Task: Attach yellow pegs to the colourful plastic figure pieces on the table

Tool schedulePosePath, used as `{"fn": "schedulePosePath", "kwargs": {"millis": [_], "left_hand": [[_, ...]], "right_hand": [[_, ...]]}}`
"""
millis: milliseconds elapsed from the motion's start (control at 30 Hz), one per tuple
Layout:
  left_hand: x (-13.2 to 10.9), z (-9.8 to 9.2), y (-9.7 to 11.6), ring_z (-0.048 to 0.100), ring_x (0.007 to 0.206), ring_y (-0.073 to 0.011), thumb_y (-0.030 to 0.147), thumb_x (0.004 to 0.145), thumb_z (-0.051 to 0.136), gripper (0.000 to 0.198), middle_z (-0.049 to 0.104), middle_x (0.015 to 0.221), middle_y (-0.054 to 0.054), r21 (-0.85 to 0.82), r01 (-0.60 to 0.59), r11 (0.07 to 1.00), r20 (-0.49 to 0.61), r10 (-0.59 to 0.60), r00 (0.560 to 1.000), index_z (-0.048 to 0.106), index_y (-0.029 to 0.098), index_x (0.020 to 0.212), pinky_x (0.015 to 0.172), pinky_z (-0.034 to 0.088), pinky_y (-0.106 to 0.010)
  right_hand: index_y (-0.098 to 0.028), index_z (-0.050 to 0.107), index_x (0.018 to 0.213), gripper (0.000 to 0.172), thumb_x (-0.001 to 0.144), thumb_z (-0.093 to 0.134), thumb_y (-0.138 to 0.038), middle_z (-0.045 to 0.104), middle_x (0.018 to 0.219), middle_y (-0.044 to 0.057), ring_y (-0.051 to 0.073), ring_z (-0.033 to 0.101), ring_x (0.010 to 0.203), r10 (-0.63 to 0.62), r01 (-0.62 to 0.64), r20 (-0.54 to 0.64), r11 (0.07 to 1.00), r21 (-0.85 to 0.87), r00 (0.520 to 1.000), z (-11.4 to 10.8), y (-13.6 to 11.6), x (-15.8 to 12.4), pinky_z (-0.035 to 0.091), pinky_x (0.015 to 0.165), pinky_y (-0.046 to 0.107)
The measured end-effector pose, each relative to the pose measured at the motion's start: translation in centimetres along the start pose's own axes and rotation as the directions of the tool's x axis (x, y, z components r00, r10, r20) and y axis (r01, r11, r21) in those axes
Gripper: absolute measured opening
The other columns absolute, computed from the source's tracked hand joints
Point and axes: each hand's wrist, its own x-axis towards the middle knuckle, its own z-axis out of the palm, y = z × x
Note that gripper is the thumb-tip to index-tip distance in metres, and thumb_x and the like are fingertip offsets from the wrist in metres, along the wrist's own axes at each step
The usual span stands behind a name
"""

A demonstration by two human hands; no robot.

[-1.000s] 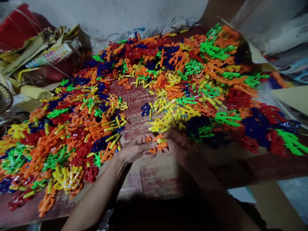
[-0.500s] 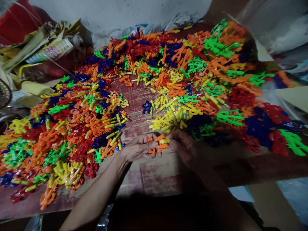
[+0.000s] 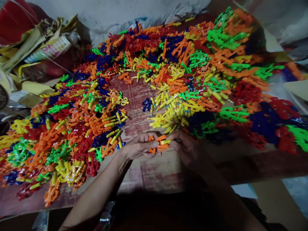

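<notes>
Over the near part of the table, my left hand (image 3: 139, 146) is closed round an orange plastic piece (image 3: 163, 147) with a ring-like end and prongs pointing right. My right hand (image 3: 184, 146) pinches a small yellow tube (image 3: 166, 141), which lies along the orange piece's prongs; whether it is fixed there I cannot tell. A darker blue tip shows by the right fingers. Just beyond my hands spreads a heap of yellow tubes (image 3: 172, 109) with blue-green bands. A dark blue plastic piece (image 3: 147, 104) lies alone on the table.
A large pile of orange, red, green, blue and yellow plastic pieces (image 3: 79, 122) covers the left side. More such pieces (image 3: 223, 64) are heaped at the back and right. Yellowish wrapping scraps (image 3: 45, 38) and a red container (image 3: 16, 22) stand at the back left.
The camera view has shifted and tilted slightly. My hands keep almost the same place and grip; a bit more of the yellow tube and its dark tip shows by my right fingers.
</notes>
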Motion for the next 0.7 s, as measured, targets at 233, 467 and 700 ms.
{"fn": "schedulePosePath", "kwargs": {"millis": [233, 467, 700], "left_hand": [[0.1, 0.5, 0.9, 0.045, 0.049, -0.0065, 0.044, 0.077, 0.079, 0.036, 0.064, 0.070, -0.004, 0.164, 0.035, 0.986, -0.034, -0.030, 0.999, 0.060, 0.015, 0.085, 0.045, 0.026, -0.019], [-0.6, 0.8, 0.0, 0.041, 0.046, -0.0053, 0.053, 0.079, 0.075, 0.043, 0.064, 0.069, -0.002, 0.284, 0.013, 0.959, -0.151, 0.032, 0.988, 0.056, 0.015, 0.087, 0.045, 0.028, -0.018], [-3.2, -1.1, -1.1, 0.041, 0.046, -0.0057, 0.055, 0.079, 0.074, 0.043, 0.063, 0.069, -0.001, 0.295, 0.046, 0.954, -0.205, 0.016, 0.979, 0.059, 0.015, 0.089, 0.045, 0.027, -0.018]], "right_hand": [[-0.024, 0.055, 0.094, 0.007, 0.091, 0.051, -0.030, 0.058, 0.078, 0.001, 0.018, 0.055, 0.069, -0.011, 0.011, -0.003, 0.999, -0.053, 1.000, -0.1, 0.7, -0.2, 0.043, 0.062, 0.030], [-0.024, 0.052, 0.098, 0.008, 0.092, 0.049, -0.020, 0.065, 0.092, 0.004, 0.020, 0.062, 0.086, -0.082, 0.093, 0.047, 0.946, -0.310, 0.995, 0.6, 1.8, -0.3, 0.047, 0.077, 0.032], [-0.023, 0.054, 0.115, 0.022, 0.094, 0.051, -0.020, 0.069, 0.098, 0.003, 0.017, 0.067, 0.088, -0.037, 0.078, 0.190, 0.974, -0.213, 0.981, 3.2, 0.5, 0.7, 0.049, 0.075, 0.027]]}}
